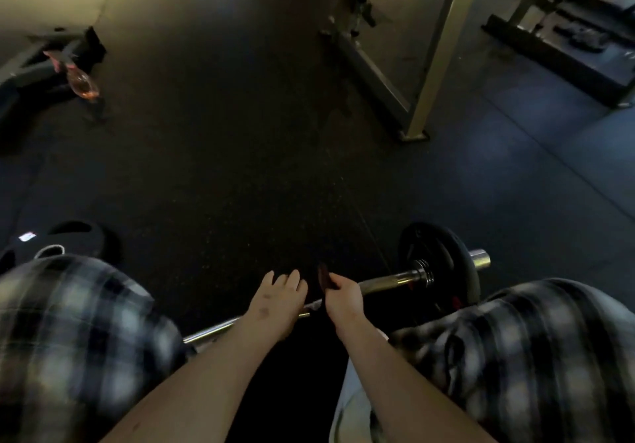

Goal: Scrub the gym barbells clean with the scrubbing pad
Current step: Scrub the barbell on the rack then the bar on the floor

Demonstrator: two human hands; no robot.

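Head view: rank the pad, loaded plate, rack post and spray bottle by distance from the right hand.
1. Pad, pinched in the right hand.
2. Loaded plate, at the right end of the bar.
3. Rack post, ahead on the right.
4. Spray bottle, far ahead on the left.

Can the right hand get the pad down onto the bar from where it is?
Probably yes: the right hand pinches the scrubbing pad right at the barbell, nothing between them; the open left hand sits alongside, clear of the path.
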